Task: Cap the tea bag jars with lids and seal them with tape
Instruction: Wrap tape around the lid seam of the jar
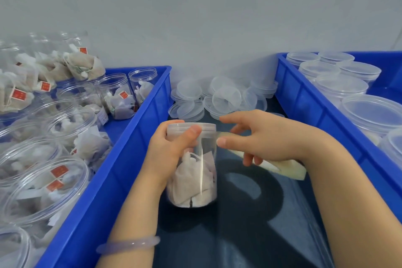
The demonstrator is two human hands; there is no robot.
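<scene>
A clear jar (193,182) with tea bags inside stands on the dark table between two blue crates. A translucent lid (191,126) sits on it. My left hand (171,148) grips the jar's upper part, thumb across the front just under the lid. My right hand (261,137) is beside the lid on the right, thumb and finger pinching a strip of clear tape (219,135) that runs to the lid's edge. A pale roll or strip of tape (289,169) lies under my right wrist.
The left blue crate (121,172) holds several open jars with tea bags. The right blue crate (304,102) holds capped jars. A heap of loose lids (217,100) lies at the back by the wall.
</scene>
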